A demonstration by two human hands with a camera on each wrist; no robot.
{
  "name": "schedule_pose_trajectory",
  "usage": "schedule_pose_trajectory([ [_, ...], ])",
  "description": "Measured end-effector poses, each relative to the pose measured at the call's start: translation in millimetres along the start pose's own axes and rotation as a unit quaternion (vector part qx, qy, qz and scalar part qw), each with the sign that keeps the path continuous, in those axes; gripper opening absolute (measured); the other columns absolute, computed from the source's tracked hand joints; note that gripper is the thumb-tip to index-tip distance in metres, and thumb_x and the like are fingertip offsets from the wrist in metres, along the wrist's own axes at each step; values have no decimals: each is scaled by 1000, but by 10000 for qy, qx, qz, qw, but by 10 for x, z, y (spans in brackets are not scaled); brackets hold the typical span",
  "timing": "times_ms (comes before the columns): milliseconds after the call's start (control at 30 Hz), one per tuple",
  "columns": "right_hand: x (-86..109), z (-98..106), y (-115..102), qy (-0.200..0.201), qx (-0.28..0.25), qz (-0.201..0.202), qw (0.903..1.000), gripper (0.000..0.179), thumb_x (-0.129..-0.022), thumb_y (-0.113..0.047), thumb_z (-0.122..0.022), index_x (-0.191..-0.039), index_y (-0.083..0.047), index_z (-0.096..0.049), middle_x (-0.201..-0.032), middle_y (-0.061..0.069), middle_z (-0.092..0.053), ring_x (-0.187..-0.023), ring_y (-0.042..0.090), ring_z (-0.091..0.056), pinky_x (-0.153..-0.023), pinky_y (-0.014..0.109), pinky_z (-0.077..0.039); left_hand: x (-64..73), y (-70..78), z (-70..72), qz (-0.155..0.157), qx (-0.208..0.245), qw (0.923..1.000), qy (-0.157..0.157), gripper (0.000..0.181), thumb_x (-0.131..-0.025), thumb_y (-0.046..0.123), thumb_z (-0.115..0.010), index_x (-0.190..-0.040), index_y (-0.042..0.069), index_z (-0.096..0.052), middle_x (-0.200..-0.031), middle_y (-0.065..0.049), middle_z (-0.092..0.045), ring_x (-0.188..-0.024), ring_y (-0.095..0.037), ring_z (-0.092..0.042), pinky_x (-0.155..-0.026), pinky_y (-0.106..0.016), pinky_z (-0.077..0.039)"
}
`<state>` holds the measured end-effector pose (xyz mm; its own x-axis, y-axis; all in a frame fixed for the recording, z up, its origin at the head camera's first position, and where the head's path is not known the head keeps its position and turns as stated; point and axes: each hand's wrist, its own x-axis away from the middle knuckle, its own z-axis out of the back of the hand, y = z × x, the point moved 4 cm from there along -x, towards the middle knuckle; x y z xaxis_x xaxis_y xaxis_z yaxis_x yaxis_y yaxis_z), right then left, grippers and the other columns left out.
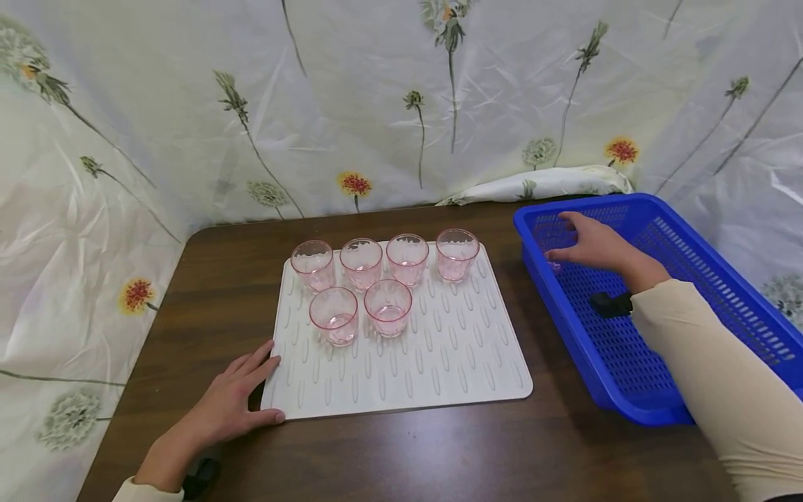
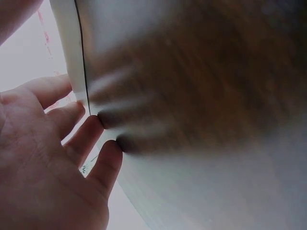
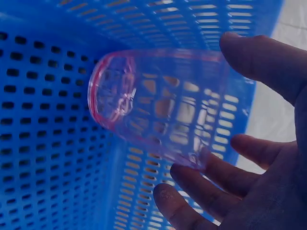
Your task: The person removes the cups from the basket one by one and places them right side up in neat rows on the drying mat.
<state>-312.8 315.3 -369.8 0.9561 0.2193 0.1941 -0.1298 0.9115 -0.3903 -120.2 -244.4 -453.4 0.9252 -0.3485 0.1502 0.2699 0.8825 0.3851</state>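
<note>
My left hand (image 1: 228, 404) rests at the left edge of a white ridged mat (image 1: 439, 376), fingers spread along the edge and thumb at the near corner. In the left wrist view its fingertips (image 2: 112, 148) touch the mat's edge. My right hand (image 1: 596, 244) is inside a blue plastic basket (image 1: 602, 383), thumb and fingers spread apart. A clear pink drinking glass (image 3: 158, 100) stands between them in the right wrist view, its wide end toward the hand. Fingertips are at its rim; whether they grip cannot be told. From the head view the hand mostly hides this glass.
Several pink glasses stand upright on the mat: a back row including a right-hand glass (image 1: 456, 254), and two in front, a left one (image 1: 334, 317) and a right one (image 1: 388, 309). The brown wooden table (image 1: 439, 453) meets a flowered cloth (image 1: 376, 104) behind.
</note>
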Motion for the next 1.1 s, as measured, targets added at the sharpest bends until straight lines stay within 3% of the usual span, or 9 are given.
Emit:
schedule_pose_trajectory([
  [400, -59, -77, 43, 18, -103, -23, 9999, 83, -89, -23, -69, -149, 13, -24, -146, 40, -37, -130, 56, -40, -106, 67, -34, -7, 9, -3, 2, 10, 10000, 35, 91, -75, 57, -78, -147, 8, -48, -162, -16, -29, -139, -45, -37, -104, -68, -37],
  [633, -50, -152, 135, -114, -882, -64, 9960, 86, -91, -23, -69, -154, 6, -18, -148, 38, -34, -127, 56, -46, -101, 65, -41, -3, 11, 6, -65, -54, 9999, 92, 92, -75, 57, -78, -146, 8, -49, -161, -16, -31, -137, -45, -39, -102, -67, -38],
  [967, -101, -278, 292, -427, -2088, -219, 9768, 92, -96, -24, -65, -155, 5, 0, -153, 38, -25, -134, 52, -41, -106, 63, -40, -2, 4, 2, -56, -79, 9999, 79, 92, -74, 57, -79, -146, 7, -49, -161, -17, -32, -137, -46, -39, -101, -67, -39],
  [1100, -112, -326, 360, -547, -2245, -181, 9728, 89, -98, -24, -62, -156, 0, 1, -153, 38, -27, -130, 47, -49, -102, 60, -45, -8, 8, -4, -61, -61, 9999, 78, 92, -74, 57, -78, -146, 7, -49, -161, -17, -32, -137, -45, -39, -102, -67, -39],
])
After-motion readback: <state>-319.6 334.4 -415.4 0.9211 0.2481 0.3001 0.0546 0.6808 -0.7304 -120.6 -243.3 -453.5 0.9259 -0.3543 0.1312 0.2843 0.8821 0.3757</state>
